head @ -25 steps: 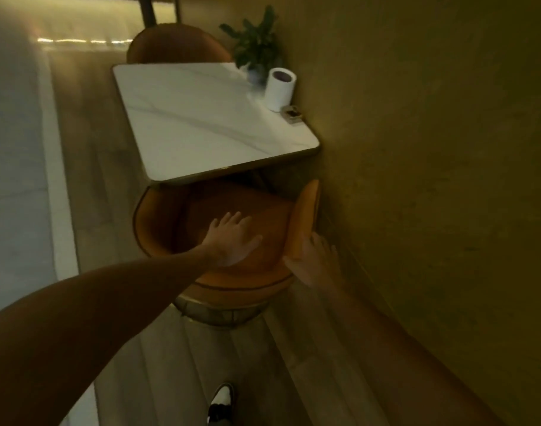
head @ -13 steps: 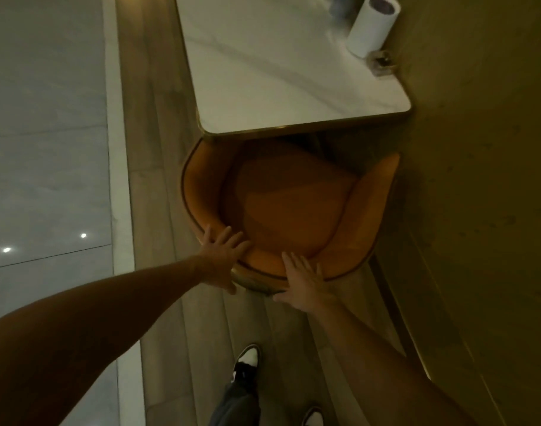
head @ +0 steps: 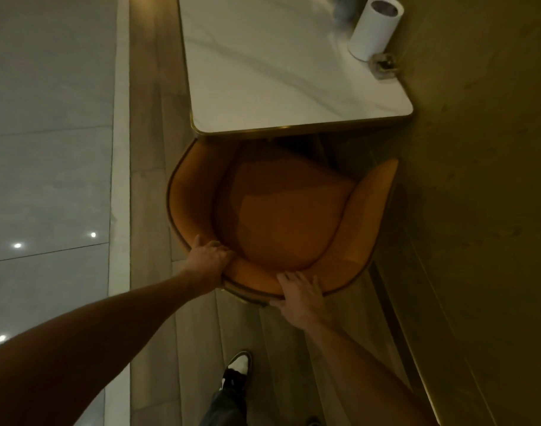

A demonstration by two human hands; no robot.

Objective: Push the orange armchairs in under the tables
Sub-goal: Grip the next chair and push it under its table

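An orange armchair [head: 281, 210] stands in front of a white marble table [head: 272, 75] with a gold edge. The chair's front is slightly under the table edge, and its seat is turned a little toward the wall. My left hand [head: 209, 259] grips the top of the curved backrest at its left rear. My right hand [head: 298, 292] is wrapped over the backrest rim at the middle rear, fingers on the inside and thumb below. Both arms reach forward from the bottom of the head view.
A tan wall [head: 478, 210] runs close along the chair's right side. On the table's far right stand a white paper roll [head: 375, 27] and a small holder [head: 384, 66]. Wooden floor lies underfoot, grey tiles [head: 48, 149] to the left. My shoe [head: 237, 372] is below.
My hands moved from the seat and armrest to the rear of the backrest and closed on its rim. The view tilted down and closer; the chair has turned slightly.
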